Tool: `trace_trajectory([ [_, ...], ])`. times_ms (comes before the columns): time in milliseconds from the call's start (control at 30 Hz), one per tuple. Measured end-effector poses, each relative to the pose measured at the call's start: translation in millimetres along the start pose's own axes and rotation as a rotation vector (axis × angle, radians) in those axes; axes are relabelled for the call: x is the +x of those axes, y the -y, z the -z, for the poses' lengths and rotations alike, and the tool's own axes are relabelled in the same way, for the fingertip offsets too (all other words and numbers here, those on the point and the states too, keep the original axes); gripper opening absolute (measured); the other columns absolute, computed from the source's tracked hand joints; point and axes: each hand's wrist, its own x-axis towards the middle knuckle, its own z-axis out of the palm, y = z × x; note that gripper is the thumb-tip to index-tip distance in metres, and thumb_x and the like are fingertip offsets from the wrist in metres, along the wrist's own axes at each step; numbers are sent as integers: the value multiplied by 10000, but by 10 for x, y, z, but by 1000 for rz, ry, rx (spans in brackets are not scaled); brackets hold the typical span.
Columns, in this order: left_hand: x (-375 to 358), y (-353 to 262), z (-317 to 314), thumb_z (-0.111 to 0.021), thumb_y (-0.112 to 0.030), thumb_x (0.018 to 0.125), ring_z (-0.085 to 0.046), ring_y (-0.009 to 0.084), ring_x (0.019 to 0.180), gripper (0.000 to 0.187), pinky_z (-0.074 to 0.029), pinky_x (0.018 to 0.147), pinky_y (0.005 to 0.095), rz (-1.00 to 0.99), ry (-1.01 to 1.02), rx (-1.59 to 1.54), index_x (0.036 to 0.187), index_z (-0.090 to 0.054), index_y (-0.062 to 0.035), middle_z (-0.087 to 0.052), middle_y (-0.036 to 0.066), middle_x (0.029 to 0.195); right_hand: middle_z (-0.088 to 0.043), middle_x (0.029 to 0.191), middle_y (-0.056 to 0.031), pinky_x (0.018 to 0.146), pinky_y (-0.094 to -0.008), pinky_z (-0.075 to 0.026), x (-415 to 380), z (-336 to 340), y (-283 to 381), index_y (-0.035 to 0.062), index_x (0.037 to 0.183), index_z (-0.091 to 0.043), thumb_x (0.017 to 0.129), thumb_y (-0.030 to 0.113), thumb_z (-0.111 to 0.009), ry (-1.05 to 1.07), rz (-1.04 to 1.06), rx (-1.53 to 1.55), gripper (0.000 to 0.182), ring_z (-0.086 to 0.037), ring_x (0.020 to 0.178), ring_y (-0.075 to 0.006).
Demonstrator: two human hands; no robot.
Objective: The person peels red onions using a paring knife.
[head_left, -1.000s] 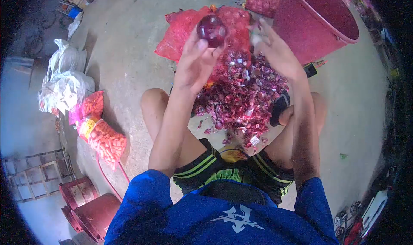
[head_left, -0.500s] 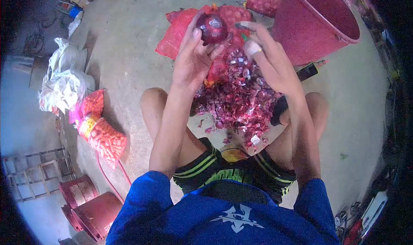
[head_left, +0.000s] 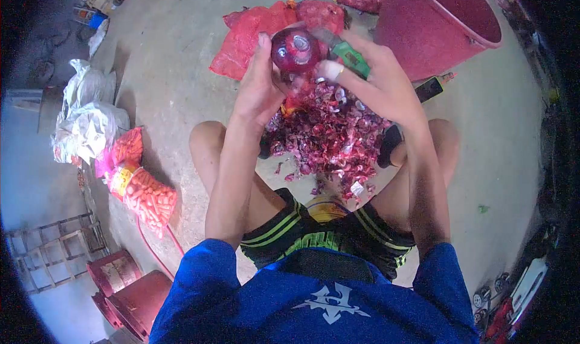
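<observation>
A shiny red onion (head_left: 295, 51) sits in my left hand (head_left: 257, 93), its pale cut end facing up and my fingers wrapped round its side. My right hand (head_left: 386, 81) is closed on a green-handled knife (head_left: 353, 59), whose grey blade points toward the onion and is blurred. White wrapping covers part of the right thumb, which is close to the onion's right side. Below both hands, a heap of red onion skins (head_left: 332, 135) spreads over the floor between my legs.
Red mesh sacks (head_left: 244, 45) lie beyond the heap. A large red tub (head_left: 432, 45) stands at the back right, with a phone-like black device (head_left: 429, 90) beside it. To the left are white sacks (head_left: 90, 129), a bag of carrots (head_left: 148, 196) and red buckets (head_left: 136, 298).
My right hand has turned and come closer to the onion, bringing the knife's green handle into clearer view. My left hand and the onion have shifted slightly down.
</observation>
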Motion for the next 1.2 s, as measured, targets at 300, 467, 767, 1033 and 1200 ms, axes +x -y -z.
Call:
trace_trajectory([
  [300,19,-14,-77,-411,-619,1063,-675,137,1053,680,-541,760,293,-14,-21,66,1479,-517,-92,-705,45,1228,-680,1101,-280,944,-485,-485,-159,22,-68,-11,1341,-595,1052,302,-514,-96,-21,-154,434,-648,1040,-438],
  [467,57,53,-22,-501,-574,1048,-700,151,987,644,-580,752,297,-74,7,82,1457,-528,-78,-710,60,1199,-673,978,-282,843,-505,-493,-127,59,30,-14,1275,-597,1050,264,-505,-75,-23,-142,369,-651,953,-462],
  [767,100,154,-75,-604,-500,1023,-737,180,933,580,-587,723,301,-135,-44,45,1436,-546,-97,-730,55,1158,-636,824,-276,749,-514,-482,-74,67,-12,-11,1143,-597,1048,213,-486,-40,-78,-38,268,-643,857,-479],
  [1033,186,142,95,-612,-451,1032,-750,236,919,508,-568,715,291,-80,-59,-113,1442,-525,-163,-730,66,1156,-631,772,-264,719,-498,-492,-91,-5,-70,-16,1131,-602,1048,206,-482,69,-148,4,266,-667,801,-443],
  [1200,119,76,-16,-700,-298,998,-737,274,1013,552,-609,862,356,-174,-7,-159,1477,-467,-154,-688,95,1251,-635,724,-130,677,-458,-493,-76,-73,-185,-28,1119,-610,1074,245,-456,51,-223,215,317,-650,674,-282],
])
